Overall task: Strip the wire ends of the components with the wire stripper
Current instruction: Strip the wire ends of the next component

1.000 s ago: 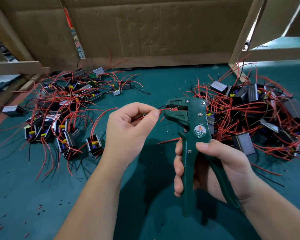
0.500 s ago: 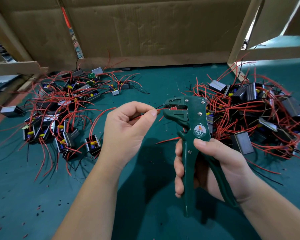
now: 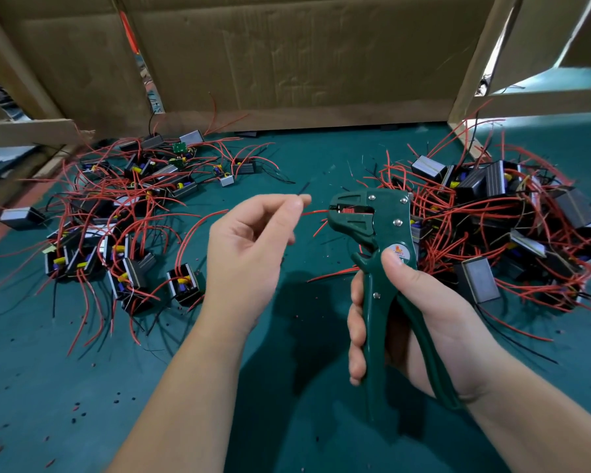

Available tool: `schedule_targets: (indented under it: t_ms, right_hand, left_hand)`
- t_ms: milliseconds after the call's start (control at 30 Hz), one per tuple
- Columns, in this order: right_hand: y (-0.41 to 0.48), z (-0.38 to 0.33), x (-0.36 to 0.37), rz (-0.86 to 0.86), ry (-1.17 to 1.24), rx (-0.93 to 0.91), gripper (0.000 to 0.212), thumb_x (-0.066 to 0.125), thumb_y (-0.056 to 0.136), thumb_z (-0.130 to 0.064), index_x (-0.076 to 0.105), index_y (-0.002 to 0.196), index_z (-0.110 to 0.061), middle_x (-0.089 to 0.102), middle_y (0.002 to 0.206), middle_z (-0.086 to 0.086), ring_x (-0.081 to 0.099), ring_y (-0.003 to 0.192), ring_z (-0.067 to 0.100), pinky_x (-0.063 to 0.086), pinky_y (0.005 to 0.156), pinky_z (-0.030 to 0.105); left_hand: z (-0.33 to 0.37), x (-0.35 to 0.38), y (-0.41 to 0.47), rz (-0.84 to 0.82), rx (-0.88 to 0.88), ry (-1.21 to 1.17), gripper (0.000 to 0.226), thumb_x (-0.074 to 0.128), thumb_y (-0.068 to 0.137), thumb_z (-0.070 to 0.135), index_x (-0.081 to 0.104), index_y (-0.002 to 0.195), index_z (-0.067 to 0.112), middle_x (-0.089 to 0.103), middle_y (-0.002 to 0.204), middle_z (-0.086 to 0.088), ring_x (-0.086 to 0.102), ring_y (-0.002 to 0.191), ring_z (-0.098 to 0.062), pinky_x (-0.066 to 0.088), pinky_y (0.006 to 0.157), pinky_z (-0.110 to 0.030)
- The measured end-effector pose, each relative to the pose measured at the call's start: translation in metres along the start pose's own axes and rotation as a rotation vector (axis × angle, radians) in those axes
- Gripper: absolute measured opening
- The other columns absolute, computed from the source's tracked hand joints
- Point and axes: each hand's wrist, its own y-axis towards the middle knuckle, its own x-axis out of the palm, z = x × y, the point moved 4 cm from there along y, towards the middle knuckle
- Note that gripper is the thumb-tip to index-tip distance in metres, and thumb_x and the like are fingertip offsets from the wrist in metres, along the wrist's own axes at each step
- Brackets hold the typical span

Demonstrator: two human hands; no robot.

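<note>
Stripper (image 3: 386, 213) stands upright in my right hand (image 3: 423, 302), fingers curled round its handles. My left hand (image 3: 249, 247) pinches a red wire (image 3: 316, 211) that reaches into the head. Beyond lie a left pile (image 3: 116, 213) and a right pile (image 3: 492, 206) of components on the mat (image 3: 304, 158), with cardboard (image 3: 304, 56) behind.

Stripper (image 3: 372, 227) btwn component piles: left (image 3: 123, 240), right (image 3: 512, 233).

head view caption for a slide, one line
Left hand pinches a thin red wire, its end in the head of a green long-handled wire stripper gripped by the right hand.
</note>
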Motion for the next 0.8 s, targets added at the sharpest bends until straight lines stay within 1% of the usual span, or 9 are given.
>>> schedule_targets:
  t_ms: [133, 233, 333, 467, 533, 600, 633, 700, 800]
  right_hand:
    - [-0.002, 0.003, 0.0, 0.08, 0.005, 0.044, 0.048, 0.066, 0.068, -0.059, 0.063, 0.071, -0.011, 0.053, 0.058, 0.017, 0.053, 0.042, 0.029, 0.048, 0.047, 0.037]
    - [0.001, 0.004, -0.001, 0.143, 0.004, 0.066, 0.044, 0.068, 0.066, -0.055, 0.057, 0.065, -0.013, 0.047, 0.054, 0.013, 0.046, 0.035, 0.024, 0.043, 0.042, 0.029]
    - [0.005, 0.0, -0.003, 0.095, 0.055, 0.039, 0.044, 0.055, 0.072, -0.053, 0.06, 0.075, -0.009, 0.055, 0.063, 0.018, 0.056, 0.048, 0.031, 0.05, 0.051, 0.038]
    - [0.005, -0.005, -0.006, 0.062, 0.145, -0.052, 0.044, 0.058, 0.066, -0.04, 0.063, 0.089, -0.002, 0.061, 0.078, 0.023, 0.064, 0.065, 0.04, 0.056, 0.064, 0.048]
    - [0.005, -0.006, -0.008, 0.041, 0.155, -0.064, 0.045, 0.065, 0.061, -0.037, 0.066, 0.09, -0.003, 0.061, 0.081, 0.024, 0.064, 0.067, 0.042, 0.056, 0.065, 0.051]
    - [0.006, -0.005, -0.007, -0.007, 0.121, -0.039, 0.052, 0.076, 0.055, -0.038, 0.067, 0.093, -0.003, 0.062, 0.082, 0.024, 0.064, 0.069, 0.043, 0.055, 0.067, 0.051]
    - [0.006, -0.004, -0.006, -0.033, 0.109, -0.014, 0.056, 0.079, 0.052, -0.038, 0.068, 0.094, -0.003, 0.062, 0.082, 0.024, 0.064, 0.07, 0.043, 0.055, 0.068, 0.051]
    - [0.004, -0.001, -0.003, -0.094, 0.104, 0.025, 0.057, 0.082, 0.052, -0.037, 0.068, 0.095, -0.003, 0.062, 0.082, 0.024, 0.064, 0.071, 0.043, 0.054, 0.069, 0.051]
    - [0.002, 0.001, 0.002, -0.174, 0.106, 0.047, 0.053, 0.08, 0.058, -0.036, 0.068, 0.098, -0.004, 0.063, 0.084, 0.023, 0.064, 0.072, 0.043, 0.054, 0.071, 0.051]
  left_hand:
    - [0.0, -0.006, 0.003, 0.017, -0.024, -0.084, 0.015, 0.056, 0.088, 0.022, 0.071, 0.087, 0.017, 0.064, 0.064, 0.01, 0.044, 0.049, 0.002, 0.034, 0.052, -0.007]
    - [0.001, -0.003, 0.003, -0.117, -0.049, -0.058, 0.017, 0.053, 0.086, 0.017, 0.069, 0.081, 0.011, 0.061, 0.059, 0.014, 0.043, 0.049, 0.004, 0.033, 0.052, -0.005]
    - [0.001, 0.002, 0.0, -0.216, -0.049, 0.03, 0.018, 0.05, 0.086, 0.014, 0.066, 0.077, 0.01, 0.054, 0.05, 0.021, 0.047, 0.049, 0.008, 0.033, 0.054, -0.001]
    - [0.0, -0.005, 0.003, -0.145, -0.052, 0.094, 0.02, 0.052, 0.086, 0.019, 0.067, 0.073, 0.019, 0.053, 0.05, 0.021, 0.045, 0.05, 0.008, 0.032, 0.055, -0.004]
    - [-0.001, -0.009, 0.006, -0.095, -0.059, 0.152, 0.021, 0.053, 0.085, 0.023, 0.069, 0.071, 0.027, 0.059, 0.06, 0.013, 0.048, 0.056, 0.006, 0.036, 0.061, -0.009]
    - [-0.001, -0.011, 0.007, -0.067, -0.055, 0.208, 0.023, 0.054, 0.083, 0.027, 0.07, 0.067, 0.032, 0.064, 0.083, -0.013, 0.051, 0.065, -0.007, 0.04, 0.067, -0.02]
    - [-0.001, -0.01, 0.007, -0.068, -0.042, 0.241, 0.022, 0.055, 0.083, 0.027, 0.069, 0.067, 0.032, 0.062, 0.09, -0.02, 0.052, 0.071, -0.017, 0.04, 0.07, -0.019]
    - [0.0, -0.009, 0.006, -0.084, -0.022, 0.3, 0.02, 0.054, 0.084, 0.027, 0.067, 0.069, 0.032, 0.058, 0.092, -0.024, 0.051, 0.08, -0.024, 0.037, 0.072, -0.014]
    - [0.0, -0.005, 0.004, -0.124, 0.002, 0.357, 0.018, 0.054, 0.084, 0.027, 0.066, 0.072, 0.031, 0.053, 0.086, -0.024, 0.048, 0.078, -0.023, 0.036, 0.071, -0.018]
